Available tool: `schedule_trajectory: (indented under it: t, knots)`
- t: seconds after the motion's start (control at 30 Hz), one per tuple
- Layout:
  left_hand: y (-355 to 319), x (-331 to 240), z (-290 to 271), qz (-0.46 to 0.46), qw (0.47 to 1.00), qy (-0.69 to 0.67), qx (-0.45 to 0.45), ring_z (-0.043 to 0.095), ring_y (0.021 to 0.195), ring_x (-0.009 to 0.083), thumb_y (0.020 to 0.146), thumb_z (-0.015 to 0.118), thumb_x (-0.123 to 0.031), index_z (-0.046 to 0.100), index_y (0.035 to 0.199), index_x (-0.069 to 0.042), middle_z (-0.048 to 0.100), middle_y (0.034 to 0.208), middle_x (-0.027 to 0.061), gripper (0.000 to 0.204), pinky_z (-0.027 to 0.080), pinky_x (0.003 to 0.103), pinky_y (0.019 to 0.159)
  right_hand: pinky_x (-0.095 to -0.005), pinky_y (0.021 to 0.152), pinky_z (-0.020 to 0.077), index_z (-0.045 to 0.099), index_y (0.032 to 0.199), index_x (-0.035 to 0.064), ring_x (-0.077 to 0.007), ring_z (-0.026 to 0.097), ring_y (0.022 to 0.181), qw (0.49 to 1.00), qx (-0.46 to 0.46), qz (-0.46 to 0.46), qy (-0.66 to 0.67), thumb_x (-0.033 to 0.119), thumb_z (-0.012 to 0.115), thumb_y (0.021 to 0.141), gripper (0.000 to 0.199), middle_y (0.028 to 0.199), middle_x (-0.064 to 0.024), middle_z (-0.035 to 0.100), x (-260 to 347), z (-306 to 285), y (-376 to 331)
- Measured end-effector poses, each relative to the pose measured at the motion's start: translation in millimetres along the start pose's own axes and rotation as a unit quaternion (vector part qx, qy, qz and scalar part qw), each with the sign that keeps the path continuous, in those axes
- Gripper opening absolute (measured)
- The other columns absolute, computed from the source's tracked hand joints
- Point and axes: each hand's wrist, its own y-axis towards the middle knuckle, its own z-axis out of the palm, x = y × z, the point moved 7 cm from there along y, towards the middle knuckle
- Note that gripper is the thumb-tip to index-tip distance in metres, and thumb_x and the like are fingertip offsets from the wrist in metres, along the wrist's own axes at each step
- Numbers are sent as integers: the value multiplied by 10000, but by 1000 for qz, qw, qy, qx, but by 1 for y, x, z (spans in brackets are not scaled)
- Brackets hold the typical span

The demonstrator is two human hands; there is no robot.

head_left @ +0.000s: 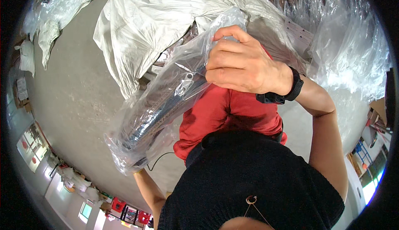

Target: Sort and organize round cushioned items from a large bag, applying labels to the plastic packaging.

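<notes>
A long clear plastic bag [164, 78] stretches slantwise in front of my red trousers. Through the film I see a long dark strip-like item [156, 122] with a pale metal tab [185, 82] that has a hole; its exact kind I cannot make out. My right hand [245, 62], with a black band at the wrist, has its fingers curled closed on the upper end of the bag. My left forearm [148, 188] reaches up to the bag's lower left end. The bag hides the fingers of my left hand.
Crumpled whitish sheeting [137, 26] lies ahead on the grey floor [79, 101]. More loose clear plastic [349, 51] is heaped at the far right, beside a white printed label [298, 35]. A thin black cable [160, 159] curves near my left leg. Red crates [118, 205] stand at lower left.
</notes>
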Motion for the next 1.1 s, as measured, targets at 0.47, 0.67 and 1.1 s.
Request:
schedule_trajectory:
  t: [0.47, 0.67, 1.1]
  knots:
    - [-4, 27, 39, -221, 946, -232, 52, 505, 625, 153, 643, 632, -98, 511, 720, -26, 517, 670, 25, 160, 394, 289, 570, -313, 743, 354, 586, 808, 124, -170, 500, 779, 998, 39, 30, -26, 207, 646, 704, 146, 754, -7, 493, 3, -7, 37]
    - [-4, 40, 50, -311, 883, -352, 22, 490, 610, 145, 653, 626, -100, 486, 679, -33, 495, 648, 15, 157, 380, 290, 547, -338, 749, 359, 522, 761, 88, -234, 496, 780, 989, 145, 22, -1, 204, 634, 717, 167, 777, -45, 491, 3, -4, 53]
    - [47, -21, -11, -67, 957, -278, -43, 468, 633, 350, 509, 711, -128, 457, 729, -23, 455, 667, 147, 353, 372, 376, 545, -356, 619, 431, 566, 787, 36, -276, 568, 709, 950, 250, 179, 56, 170, 637, 721, 165, 733, -129, 576, -23, -38, 42]
